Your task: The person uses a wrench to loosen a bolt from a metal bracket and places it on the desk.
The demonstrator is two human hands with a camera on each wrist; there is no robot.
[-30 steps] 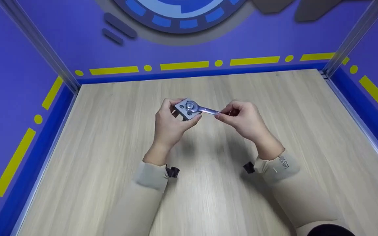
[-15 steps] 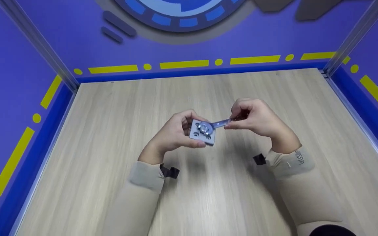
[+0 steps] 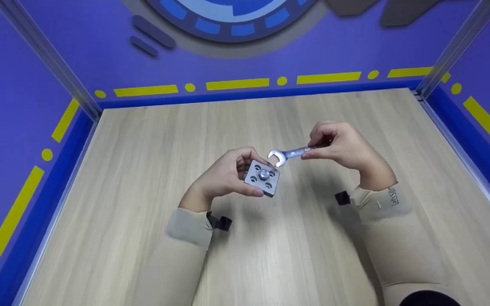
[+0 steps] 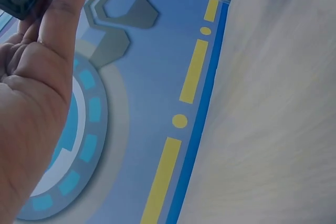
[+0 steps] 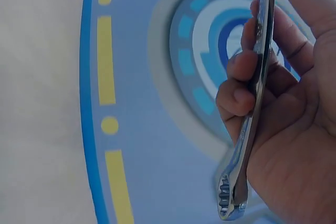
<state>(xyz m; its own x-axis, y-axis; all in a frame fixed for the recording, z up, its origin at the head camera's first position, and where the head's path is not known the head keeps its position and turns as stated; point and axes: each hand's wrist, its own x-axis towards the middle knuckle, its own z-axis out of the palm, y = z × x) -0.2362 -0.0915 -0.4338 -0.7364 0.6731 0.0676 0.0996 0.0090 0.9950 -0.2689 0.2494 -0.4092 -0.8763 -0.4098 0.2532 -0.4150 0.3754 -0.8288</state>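
My left hand (image 3: 221, 176) holds a square grey metal block (image 3: 260, 183) by its edges, thumb along the near side. Several holes pierce its face, and a hex bolt head (image 3: 264, 174) stands up in the middle. In the left wrist view only a dark corner of the block (image 4: 14, 4) shows. My right hand (image 3: 340, 144) grips a shiny combination wrench (image 3: 297, 152) by its shaft. The wrench's open end points left, just above the block's far right corner and apart from the bolt. In the right wrist view the fingers curl round the shaft and the ring end (image 5: 239, 200) sticks out below.
Both hands are raised over a light wood-grain table (image 3: 270, 255). A blue-purple wall panel (image 3: 236, 63) with yellow marks closes the back, with similar panels at both sides. Metal posts (image 3: 453, 46) rise at the rear corners. Small black wrist devices (image 3: 225, 223) sit at the cuffs.
The block has moved right and nearer in my left hand and now faces more upward. My right hand has moved right, taking the wrench off the bolt head, which is now uncovered.
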